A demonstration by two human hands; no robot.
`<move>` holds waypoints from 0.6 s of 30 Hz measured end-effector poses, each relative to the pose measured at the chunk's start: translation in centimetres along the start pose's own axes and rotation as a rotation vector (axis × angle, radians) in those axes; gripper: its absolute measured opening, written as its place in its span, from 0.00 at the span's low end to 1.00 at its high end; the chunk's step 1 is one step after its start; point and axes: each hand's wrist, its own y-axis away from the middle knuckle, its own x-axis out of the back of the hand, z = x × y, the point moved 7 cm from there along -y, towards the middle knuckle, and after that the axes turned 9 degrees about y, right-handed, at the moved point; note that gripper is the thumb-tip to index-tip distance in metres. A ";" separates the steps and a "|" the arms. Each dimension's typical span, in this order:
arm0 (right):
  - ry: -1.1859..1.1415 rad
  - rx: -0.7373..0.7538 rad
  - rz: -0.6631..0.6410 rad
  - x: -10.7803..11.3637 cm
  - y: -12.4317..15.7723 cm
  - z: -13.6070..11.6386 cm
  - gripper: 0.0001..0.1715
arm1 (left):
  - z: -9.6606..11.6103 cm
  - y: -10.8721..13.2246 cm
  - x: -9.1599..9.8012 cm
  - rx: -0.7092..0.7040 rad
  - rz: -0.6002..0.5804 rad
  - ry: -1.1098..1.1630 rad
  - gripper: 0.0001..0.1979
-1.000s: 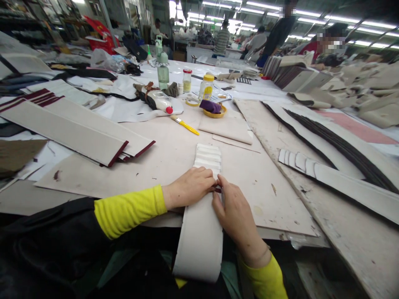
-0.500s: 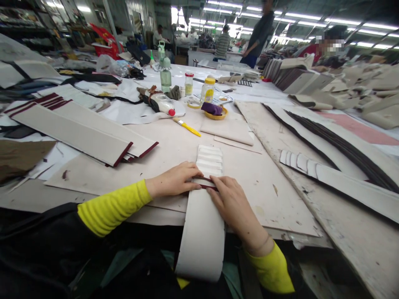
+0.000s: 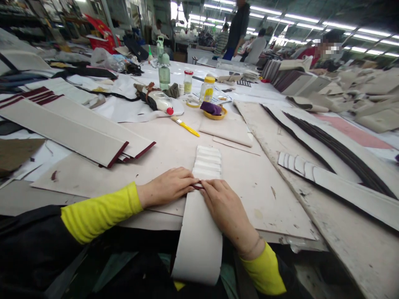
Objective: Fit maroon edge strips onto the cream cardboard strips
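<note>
A long off-white strip (image 3: 199,236) lies across the table's front edge, its near end curling down toward my lap. My left hand (image 3: 170,187) has its fingers closed at the left end of the strip's dark red edge (image 3: 197,187). From the other side my right hand (image 3: 226,207) pinches the same edge, its fingertips almost meeting the left ones. Beyond my fingers, several overlapping white strip ends (image 3: 208,160) lie in a stepped row. Part of the red edge is hidden under my fingers.
Left lie off-white strips with dark red ends (image 3: 71,128). Ahead are a yellow-handled brush (image 3: 186,126), a yellow dish (image 3: 215,115) with purple cloth, jars (image 3: 207,89) and a green bottle (image 3: 164,77). Dark-edged strips (image 3: 336,182) lie right. People (image 3: 235,31) are in the background.
Both hands have slid inward along the red edge, so their fingertips are closer together and less of it shows. The view has shifted slightly.
</note>
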 end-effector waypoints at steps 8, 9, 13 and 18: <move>-0.135 -0.087 0.066 0.0 1.0 0.5 0.18 | -0.8 1.8 0.2 0.073 0.074 0.126 0.15; -0.156 -0.096 0.075 -0.1 1.2 0.7 0.18 | -0.9 1.6 0.4 0.086 0.067 0.156 0.15; -0.250 -0.114 0.124 -0.3 1.5 1.2 0.18 | -2.8 -0.2 1.3 0.277 0.021 0.242 0.14; -0.325 -0.123 0.159 -0.4 1.7 1.6 0.18 | -6.1 -2.9 1.5 0.557 -0.001 0.283 0.18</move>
